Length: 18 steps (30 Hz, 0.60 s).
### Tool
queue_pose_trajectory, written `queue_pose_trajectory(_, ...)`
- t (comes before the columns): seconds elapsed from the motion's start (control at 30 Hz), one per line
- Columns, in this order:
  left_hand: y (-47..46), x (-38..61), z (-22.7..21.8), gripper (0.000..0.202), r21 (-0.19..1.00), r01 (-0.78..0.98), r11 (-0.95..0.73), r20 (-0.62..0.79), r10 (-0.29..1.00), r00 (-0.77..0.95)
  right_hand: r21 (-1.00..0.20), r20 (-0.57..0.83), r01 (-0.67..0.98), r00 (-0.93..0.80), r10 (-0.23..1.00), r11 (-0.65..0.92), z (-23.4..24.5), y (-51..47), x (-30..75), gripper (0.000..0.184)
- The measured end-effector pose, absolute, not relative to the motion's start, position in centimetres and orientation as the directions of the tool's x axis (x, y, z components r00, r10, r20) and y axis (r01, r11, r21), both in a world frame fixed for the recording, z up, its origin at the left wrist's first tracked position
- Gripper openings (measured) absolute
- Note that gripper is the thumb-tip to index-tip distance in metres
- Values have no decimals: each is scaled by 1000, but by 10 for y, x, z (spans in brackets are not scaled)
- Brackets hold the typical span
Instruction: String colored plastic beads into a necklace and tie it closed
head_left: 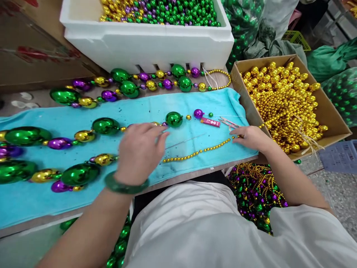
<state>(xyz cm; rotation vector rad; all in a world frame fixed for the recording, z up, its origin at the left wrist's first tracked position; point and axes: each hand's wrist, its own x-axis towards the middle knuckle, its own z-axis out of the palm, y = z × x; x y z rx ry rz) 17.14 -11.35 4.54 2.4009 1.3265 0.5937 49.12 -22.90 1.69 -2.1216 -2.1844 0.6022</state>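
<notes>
My left hand [141, 152], a green bangle at its wrist, hovers over the middle of a strand of large beads on a turquoise towel [192, 100]. Its fingers are loosely bent, thumb apart, and nothing shows clearly between them. A green bead [174, 119] and a purple bead [198, 113] lie just past its fingertips. On the right, my right hand [249, 137] pinches one end of a gold bead chain [200, 150], whose other end trails toward my left hand. Small scissors [228, 122] and a red packet [210, 122] lie beside the right fingers. A thin wire [185, 141] rests between the hands.
Behind the towel stands a white foam box [150, 44] of loose beads, with a finished-looking bead necklace [167, 84] before it. A cardboard box [331, 128] of gold bead chains is at right. Bead strands [256, 193] hang below the table edge; bagged green beads [244, 26] stand behind.
</notes>
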Motion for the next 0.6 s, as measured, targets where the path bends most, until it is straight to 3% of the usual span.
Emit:
queue_pose_trajectory(0.1,-122,245,38,29,756,433,-491,55,707,705,-335,-270,942,-61,961,-34,26,-228,491,42)
queue_pose_trajectory(0.23,-132,319,5,21,920,261,-292,-96,477,874,-416,-253,909,-97,963,-18,37,-229,491,22)
queue_pose_trajectory(0.3,-135,334,-7,22,950,236,-205,-143,386,911,-460,-225,888,-130,966,12,39,-229,493,12)
queue_pose_trajectory(0.47,-134,330,-14,21,960,269,78,-280,296,913,-585,-163,811,-98,982,-17,32,-231,501,17)
queue_pose_trajectory(0.6,-127,314,-3,18,897,393,202,-435,248,866,-538,-119,833,75,990,-128,28,-232,510,19)
